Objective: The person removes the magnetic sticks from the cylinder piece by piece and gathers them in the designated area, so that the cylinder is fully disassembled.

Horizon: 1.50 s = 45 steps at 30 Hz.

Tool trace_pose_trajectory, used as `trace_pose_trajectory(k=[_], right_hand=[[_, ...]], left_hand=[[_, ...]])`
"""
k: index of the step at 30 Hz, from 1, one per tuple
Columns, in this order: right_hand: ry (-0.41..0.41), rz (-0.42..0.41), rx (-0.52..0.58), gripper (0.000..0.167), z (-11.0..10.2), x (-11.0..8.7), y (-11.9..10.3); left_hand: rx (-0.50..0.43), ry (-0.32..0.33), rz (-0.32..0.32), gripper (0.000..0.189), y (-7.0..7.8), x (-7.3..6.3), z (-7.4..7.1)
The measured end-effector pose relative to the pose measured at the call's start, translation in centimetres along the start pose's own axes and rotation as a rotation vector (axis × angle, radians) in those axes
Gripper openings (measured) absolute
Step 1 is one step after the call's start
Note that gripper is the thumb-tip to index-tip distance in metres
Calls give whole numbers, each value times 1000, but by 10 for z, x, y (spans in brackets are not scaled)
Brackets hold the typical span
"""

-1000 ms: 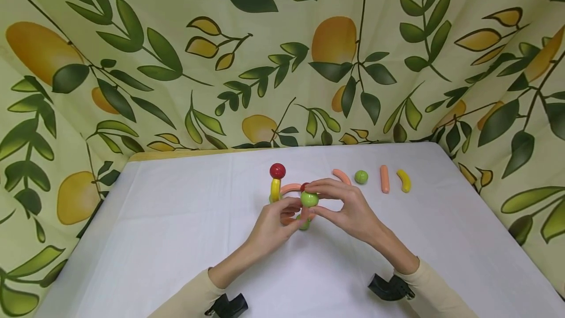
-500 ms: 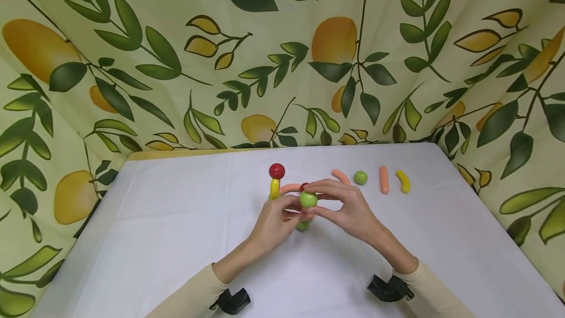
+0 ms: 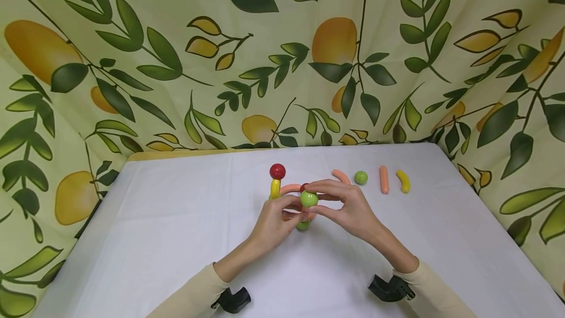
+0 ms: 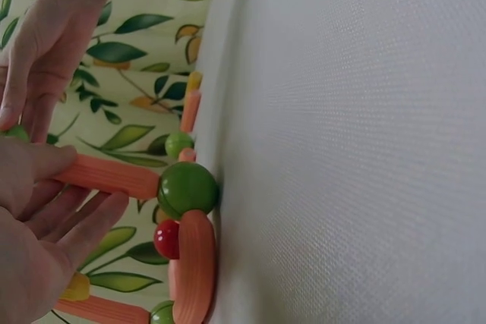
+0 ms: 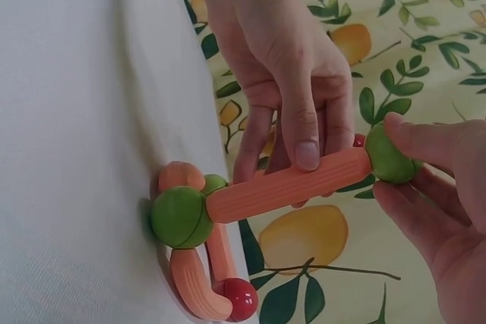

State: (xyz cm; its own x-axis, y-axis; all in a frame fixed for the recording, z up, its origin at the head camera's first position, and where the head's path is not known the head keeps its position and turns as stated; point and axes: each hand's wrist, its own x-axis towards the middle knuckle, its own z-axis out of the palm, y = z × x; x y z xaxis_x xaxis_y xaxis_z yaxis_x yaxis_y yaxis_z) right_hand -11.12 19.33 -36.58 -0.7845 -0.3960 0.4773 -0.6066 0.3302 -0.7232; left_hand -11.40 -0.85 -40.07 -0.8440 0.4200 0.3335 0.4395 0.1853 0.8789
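In the head view, my right hand [image 3: 348,205] pinches a glossy green ball [image 3: 309,198] between thumb and fingertips. This ball sits on the upper end of an upright salmon-coloured ribbed stick [image 5: 292,185]. My left hand [image 3: 273,227] holds that stick between thumb and fingers at its middle. The stick's lower end joins another green ball [image 4: 187,190] at the tabletop. From this lower ball runs a curved salmon piece [image 4: 195,267], with a red ball [image 5: 241,299] at its end in the right wrist view. My hands hide much of the structure in the head view.
Behind my left hand stands a yellow piece [image 3: 275,189] topped by a red ball [image 3: 277,171]. Loose at the back right lie a curved salmon piece [image 3: 341,176], a green ball [image 3: 361,177], a straight salmon stick [image 3: 385,179] and a yellow curved piece [image 3: 403,181]. A patterned curtain [image 3: 282,23] borders the white table [image 3: 176,239].
My left hand has shifted slightly right, its thumb now higher on the upright stick. The right hand stays on the upper green ball, almost unmoved.
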Motion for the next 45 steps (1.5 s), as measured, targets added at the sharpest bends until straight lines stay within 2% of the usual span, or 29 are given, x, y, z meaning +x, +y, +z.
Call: trace_pose_trajectory(k=[7,13,18,23,26,36,45], right_hand=[[10,13,52,41,1,-2,3],[16,91,130,40,1,-4,3],[24,203,199,39,-1,-5,4],[75,397,275,38,-5,-5,2],[106,472,305,41,-8,-4,0],[145,491,253,41,-16,-6,5],[148,507,194,45,-39,-15,24]], left_hand=[[-1,-3,-2,24,-1,1,1],[13,-1,17,25,-1,0,2],[12,-6,25,23,-1,1,3],[23,-5,20,23,-1,2,4],[25,-3,13,24,0,2,4],[6,10,-5,24,1,0,6],[37,34,3,30,0,-1,5]])
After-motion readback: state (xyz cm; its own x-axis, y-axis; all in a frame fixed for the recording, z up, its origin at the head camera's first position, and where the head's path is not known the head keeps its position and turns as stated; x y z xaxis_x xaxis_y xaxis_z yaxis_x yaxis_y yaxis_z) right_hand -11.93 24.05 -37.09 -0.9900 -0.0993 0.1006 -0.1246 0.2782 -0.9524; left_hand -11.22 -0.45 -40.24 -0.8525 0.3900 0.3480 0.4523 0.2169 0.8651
